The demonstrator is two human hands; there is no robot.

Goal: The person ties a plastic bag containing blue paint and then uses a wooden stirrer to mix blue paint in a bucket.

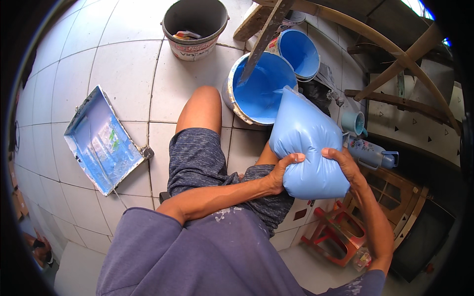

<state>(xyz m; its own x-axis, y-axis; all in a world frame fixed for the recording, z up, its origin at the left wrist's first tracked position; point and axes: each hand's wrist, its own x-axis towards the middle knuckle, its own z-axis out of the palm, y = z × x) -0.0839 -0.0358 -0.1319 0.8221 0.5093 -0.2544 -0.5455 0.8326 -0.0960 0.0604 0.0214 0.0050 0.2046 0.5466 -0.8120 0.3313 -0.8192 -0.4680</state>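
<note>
Both hands clasp the fat lower end of a pale-blue plastic bag (311, 140), the left hand (282, 175) on its left side and the right hand (344, 165) on its right, thumbs pressing into the near face and creasing it between them; most of the fingers are hidden, so I cannot tell how they are placed beneath. The bag is held up over the lap, its narrow corner tilted away from the body and overhanging the right-hand rim of the nearer blue bucket (264, 66), where a thin pale streak seems to run in. I judge the step to be squeezing liquid, likely paint, out into that bucket; it calls for steady pressure from both palms and a corner aimed inside the rim. The left forearm (222, 198) lies almost level across the lap, while the right forearm (374, 212) rises from the lower right, elbow bent outward. Beyond the bucket's far right rim stands a second blue bucket (300, 52); on the tiled floor (131, 22), toward its left edge, lies a paint-smeared tray (101, 143).
</note>
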